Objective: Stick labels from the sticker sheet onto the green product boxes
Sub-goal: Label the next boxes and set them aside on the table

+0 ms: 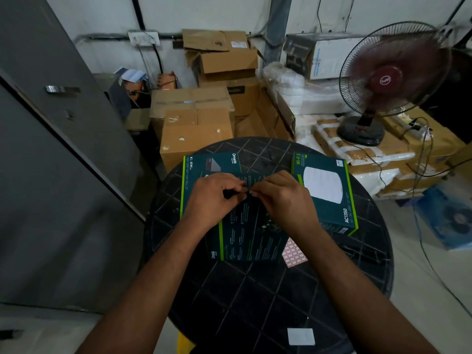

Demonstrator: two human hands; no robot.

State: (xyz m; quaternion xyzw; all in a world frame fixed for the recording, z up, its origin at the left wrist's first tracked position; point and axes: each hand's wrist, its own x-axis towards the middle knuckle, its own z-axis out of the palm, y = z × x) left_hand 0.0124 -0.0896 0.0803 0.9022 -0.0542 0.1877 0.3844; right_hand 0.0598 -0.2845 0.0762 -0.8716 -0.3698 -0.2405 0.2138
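While both hands meet above a dark green cardboard product box (251, 233) lying flat on a round black lattice-patterned table (268, 290), the left hand (213, 198) and right hand (279, 198) are held with fingers curled and fingertips pinched together over something too small to be made out. A pink gridded sticker sheet (293, 254) lies below the right wrist, partly tucked under the box. Another green box (328, 192) sits just right of the right hand.
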